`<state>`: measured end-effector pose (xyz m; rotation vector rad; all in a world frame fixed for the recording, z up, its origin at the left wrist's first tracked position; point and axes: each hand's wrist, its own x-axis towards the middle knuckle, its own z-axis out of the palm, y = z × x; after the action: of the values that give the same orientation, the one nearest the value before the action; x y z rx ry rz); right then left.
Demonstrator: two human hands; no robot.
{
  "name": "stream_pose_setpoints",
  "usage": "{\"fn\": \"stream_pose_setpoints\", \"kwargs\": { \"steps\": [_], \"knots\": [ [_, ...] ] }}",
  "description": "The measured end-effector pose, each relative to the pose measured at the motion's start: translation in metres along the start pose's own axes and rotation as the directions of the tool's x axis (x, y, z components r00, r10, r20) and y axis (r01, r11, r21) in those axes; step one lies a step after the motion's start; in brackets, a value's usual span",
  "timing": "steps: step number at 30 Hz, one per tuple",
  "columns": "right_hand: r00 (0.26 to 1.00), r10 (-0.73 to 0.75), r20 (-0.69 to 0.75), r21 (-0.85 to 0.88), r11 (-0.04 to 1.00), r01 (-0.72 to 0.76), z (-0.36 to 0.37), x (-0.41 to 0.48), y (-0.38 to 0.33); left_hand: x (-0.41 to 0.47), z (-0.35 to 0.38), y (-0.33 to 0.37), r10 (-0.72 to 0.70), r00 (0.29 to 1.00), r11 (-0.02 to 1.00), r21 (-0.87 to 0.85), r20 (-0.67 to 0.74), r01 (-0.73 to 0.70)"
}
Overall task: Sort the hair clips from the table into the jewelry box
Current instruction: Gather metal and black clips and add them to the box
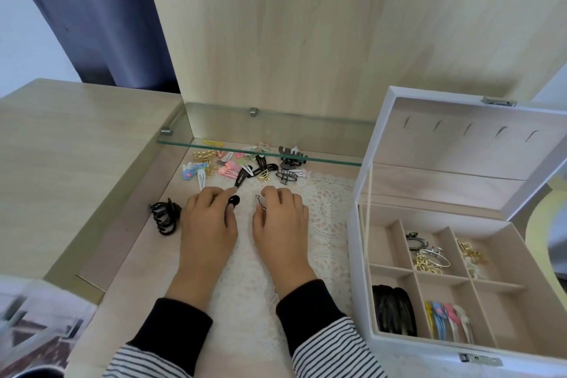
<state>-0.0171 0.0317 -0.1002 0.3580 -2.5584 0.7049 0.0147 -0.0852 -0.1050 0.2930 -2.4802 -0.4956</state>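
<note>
Holding a black clip (233, 201) in your curled left grip (208, 219) and a silver clip (260, 202) in your right grip (280, 216), pinch these likely light, stiff, slippery pieces mid-body.

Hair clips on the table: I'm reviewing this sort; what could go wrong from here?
The silver oval clip pinched in the right hand might land in the wrong compartment of the white jewelry box. The black plastic claw clip beside the left hand lies apart from the pile and may be missed.
</note>
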Motion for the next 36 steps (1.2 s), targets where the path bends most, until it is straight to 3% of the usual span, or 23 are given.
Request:
{"fn": "stream_pose_setpoints", "kwargs": {
  "steps": [11, 18, 21, 26, 31, 36],
  "knots": [
    [1.0, 0.008, 0.018, 0.103, 0.995, -0.01, -0.007, 0.001, -0.006, 0.0, -0.006, 0.006, -0.024, 1.0, 0.998, -0.056, 0.018, 0.025],
    [1.0, 0.02, 0.0, 0.407, 0.913, -0.018, -0.05, 0.009, -0.03, 0.005, -0.014, 0.017, 0.033, 0.999, 0.995, -0.093, -0.034, -0.036],
    [0.998, -0.037, -0.047, 0.48, 0.875, 0.055, -0.087, 0.014, -0.032, 0.01, -0.026, 0.033, 0.086, 0.995, 0.964, -0.246, -0.052, -0.097],
    [0.991, -0.106, -0.087, 0.507, 0.851, 0.135, -0.139, 0.025, -0.008, 0.017, -0.053, 0.093, 0.031, 0.995, 0.828, -0.555, -0.09, -0.076],
    [0.989, -0.076, -0.128, 0.477, 0.87, 0.128, -0.181, 0.028, 0.046, 0.009, -0.07, 0.149, 0.072, 0.993, 0.63, -0.776, 0.093, 0.027],
    [0.993, 0.039, -0.113, 0.423, 0.906, 0.012, -0.208, 0.022, 0.107, 0.0, -0.072, 0.18, 0.197, 0.904, 0.62, -0.762, 0.38, 0.186]
  ]
}}
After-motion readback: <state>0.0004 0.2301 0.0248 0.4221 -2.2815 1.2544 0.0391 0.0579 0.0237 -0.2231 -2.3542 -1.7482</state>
